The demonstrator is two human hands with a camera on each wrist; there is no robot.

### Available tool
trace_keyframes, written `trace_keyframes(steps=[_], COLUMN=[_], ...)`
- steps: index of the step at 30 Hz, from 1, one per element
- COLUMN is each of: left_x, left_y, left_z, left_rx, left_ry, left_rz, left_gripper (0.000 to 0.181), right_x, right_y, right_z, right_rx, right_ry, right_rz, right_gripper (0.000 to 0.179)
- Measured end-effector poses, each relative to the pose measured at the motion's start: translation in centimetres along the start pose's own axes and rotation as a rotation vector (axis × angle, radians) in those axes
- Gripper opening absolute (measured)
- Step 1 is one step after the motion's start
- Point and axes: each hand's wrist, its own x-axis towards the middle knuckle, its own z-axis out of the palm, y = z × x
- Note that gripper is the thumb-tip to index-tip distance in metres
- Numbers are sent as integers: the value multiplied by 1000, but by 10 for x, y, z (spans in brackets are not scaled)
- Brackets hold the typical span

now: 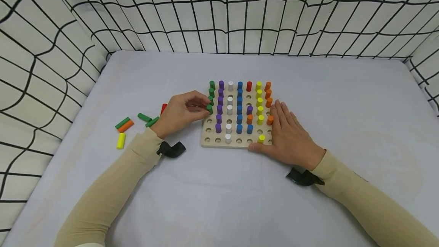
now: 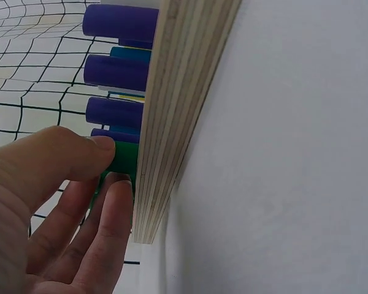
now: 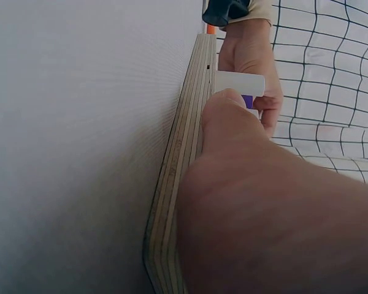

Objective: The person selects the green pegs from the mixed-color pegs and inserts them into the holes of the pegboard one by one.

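A wooden peg board (image 1: 211, 135) stands mid-table, with columns of coloured pegs in its holes. At its left edge my left hand (image 1: 176, 113) pinches a green peg (image 1: 209, 109) between thumb and fingers. The left wrist view shows that green peg (image 2: 126, 158) upright against the board's face, its lower end hidden from sight. Three more green pegs stand behind it in the same column. My right hand (image 1: 291, 140) lies along the board's right side, fingers straight, thumb on the near edge. It covers part of the rightmost columns.
Loose pegs lie left of the board: a yellow peg (image 1: 120, 140), an orange peg (image 1: 125, 126), several green ones including a green peg (image 1: 144, 117), and a red peg (image 1: 164, 108) partly behind my left hand. Black wire mesh (image 1: 226, 14) borders the white table.
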Motion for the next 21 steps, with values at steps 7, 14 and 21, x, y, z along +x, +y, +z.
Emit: trace_keyframes(steps=[7, 14, 21], left_x=[-1, -3, -5], left_y=[4, 7, 8], left_z=[-4, -6, -12], left_rx=[16, 44, 107], left_ry=[12, 10, 10], left_rz=[16, 24, 27], left_gripper=[30, 31, 29], right_x=[0, 0, -2], right_y=[0, -1, -2], right_z=[0, 1, 0], right_rx=[8, 13, 12], right_ry=[1, 1, 8], right_rz=[3, -1, 0], right_gripper=[136, 136, 135])
